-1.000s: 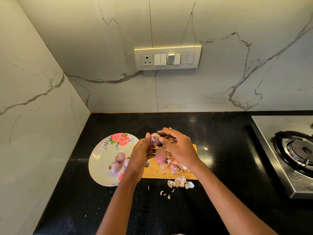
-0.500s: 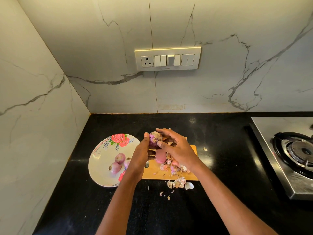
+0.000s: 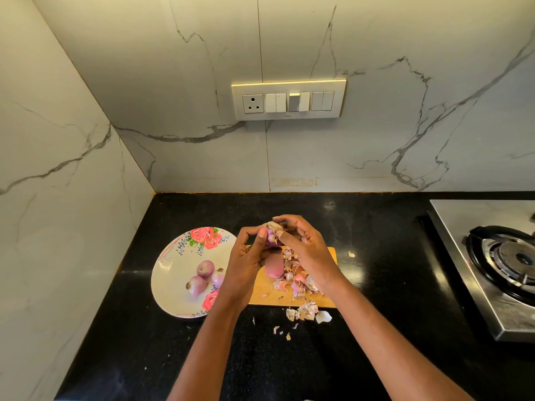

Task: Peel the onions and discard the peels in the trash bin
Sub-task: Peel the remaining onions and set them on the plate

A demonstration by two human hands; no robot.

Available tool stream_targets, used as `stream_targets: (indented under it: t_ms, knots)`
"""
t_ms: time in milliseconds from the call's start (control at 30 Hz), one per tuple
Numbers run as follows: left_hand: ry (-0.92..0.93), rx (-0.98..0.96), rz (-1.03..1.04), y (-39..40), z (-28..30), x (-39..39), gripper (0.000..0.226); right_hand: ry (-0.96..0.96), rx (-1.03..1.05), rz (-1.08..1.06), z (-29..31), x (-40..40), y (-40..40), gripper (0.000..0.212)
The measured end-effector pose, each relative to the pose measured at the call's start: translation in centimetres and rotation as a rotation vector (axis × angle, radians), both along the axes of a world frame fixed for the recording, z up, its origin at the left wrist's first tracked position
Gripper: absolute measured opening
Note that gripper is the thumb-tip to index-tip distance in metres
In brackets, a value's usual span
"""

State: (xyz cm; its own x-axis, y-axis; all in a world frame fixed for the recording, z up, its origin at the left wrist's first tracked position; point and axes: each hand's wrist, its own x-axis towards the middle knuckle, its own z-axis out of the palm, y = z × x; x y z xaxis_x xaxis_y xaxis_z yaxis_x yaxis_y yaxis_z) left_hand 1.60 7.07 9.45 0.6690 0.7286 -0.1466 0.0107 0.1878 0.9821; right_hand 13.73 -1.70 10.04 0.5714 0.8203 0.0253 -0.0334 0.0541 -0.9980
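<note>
Both hands are raised over the far edge of a wooden cutting board (image 3: 260, 296) on a black bench (image 3: 376, 285). The left hand (image 3: 246, 267) grasps a small purple onion (image 3: 271, 238) from the left side, thumb and fingers curled round it. The right hand (image 3: 307, 247) closes on the same onion from the right and above, its fingertips pinching at the dry, pale skin on the onion's top. The onion is held clear of the board, between the two hands, partly hidden by the fingers. On the board beneath the hands lies one pink peeled onion (image 3: 274, 267), touching a heap of loose peels (image 3: 295, 280) just to its right. Further peels (image 3: 307, 311) lie off the board's near edge on the bench, with small scraps scattered nearer the person; one lone scrap (image 3: 351, 254) sits on the bench just beyond the board's right end. Left of the board, touching or just beside it, stands a white plate with rose print (image 3: 173, 273) holding three small unpeeled onions (image 3: 202, 277) grouped together near its right side. A gas stove (image 3: 503, 264) occupies the right end of the bench, well apart from the board. A switch panel (image 3: 288, 100) is fixed to the marble-pattern wall behind.
</note>
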Motion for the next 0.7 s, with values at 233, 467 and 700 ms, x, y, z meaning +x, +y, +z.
stream_targets:
  t_ms: [233, 467, 700]
  knots:
    - [-0.019, -0.053, 0.056, -0.5, -0.7, 0.1, 0.017, -0.027, -0.039, 0.010, -0.7, 0.4, 0.2, 0.018]
    - [-0.020, -0.002, 0.086, -0.2, -0.7, 0.3, 0.030, -0.168, -0.082, -0.010, -0.8, 0.8, 0.2, 0.032]
    - [-0.020, -0.022, 0.081, -0.3, -1.3, 0.1, 0.029, -0.093, -0.050, -0.132, -2.3, 0.7, 0.5, 0.016]
